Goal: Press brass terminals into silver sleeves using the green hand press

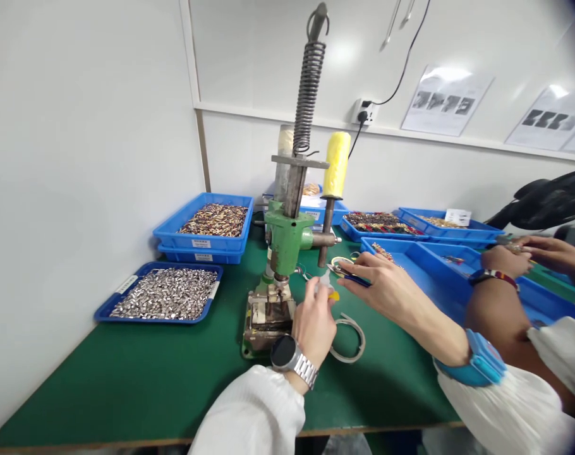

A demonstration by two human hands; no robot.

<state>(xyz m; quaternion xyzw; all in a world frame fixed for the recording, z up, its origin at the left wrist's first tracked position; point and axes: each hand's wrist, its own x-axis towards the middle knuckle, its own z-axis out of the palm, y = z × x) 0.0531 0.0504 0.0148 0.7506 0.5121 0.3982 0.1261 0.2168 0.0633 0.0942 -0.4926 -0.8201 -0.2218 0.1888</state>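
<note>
Grn hand press (287, 243), yel handle (336, 165)

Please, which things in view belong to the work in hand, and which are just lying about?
With the hands:
left hand: white-and-yellow item
right hand: blue-handled tool
nearby: green press

Lying about:
tray of silvery pieces
stacked blue trays
coiled tube

Black object (555, 201) cut off, tray labels (201, 244) illegible

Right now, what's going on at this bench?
The left hand pinches a small translucent piece with a yellow part. The right hand holds a blue-handled tool, its tip close to that piece. Both are beside the green press. At right, a co-worker's hands hold something I can't make out.
</note>
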